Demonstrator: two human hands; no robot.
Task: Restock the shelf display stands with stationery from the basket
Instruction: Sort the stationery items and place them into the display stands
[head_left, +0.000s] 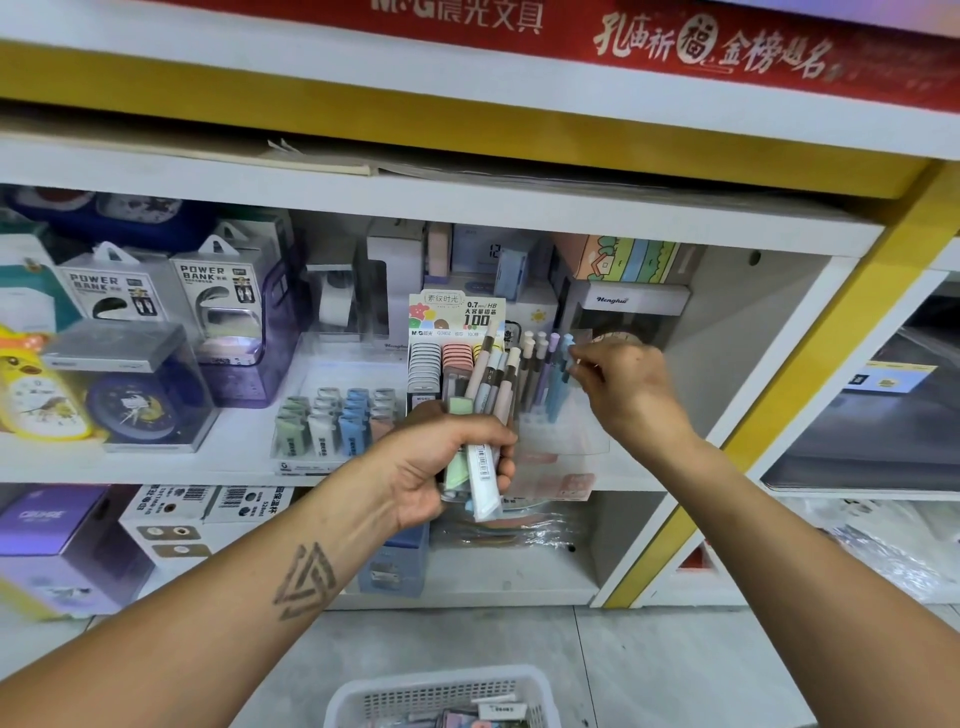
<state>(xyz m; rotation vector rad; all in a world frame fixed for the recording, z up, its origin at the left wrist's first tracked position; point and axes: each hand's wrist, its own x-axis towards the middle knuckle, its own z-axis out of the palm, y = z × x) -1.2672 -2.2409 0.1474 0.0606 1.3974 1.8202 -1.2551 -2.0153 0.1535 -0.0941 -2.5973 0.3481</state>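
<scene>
My left hand (441, 462) grips a bundle of pastel pens (493, 384) and small packets, held upright in front of the middle shelf. My right hand (623, 384) is raised to a clear display stand (566, 431) on that shelf, its fingertips pinching the top of a light blue pen (561, 379) standing among several other pens. Left of the stand is a pencil-lead display (457, 332) with rows of small cases. The white basket (363, 696) sits on the floor below, at the bottom edge, with stationery inside.
Correction tapes in a low tray (332, 421) stand left of the lead display. Power bank boxes (218, 291) and clocks (130, 405) fill the left shelf. Boxes (57, 545) occupy the lower shelf. A yellow upright (810, 358) bounds the bay on the right.
</scene>
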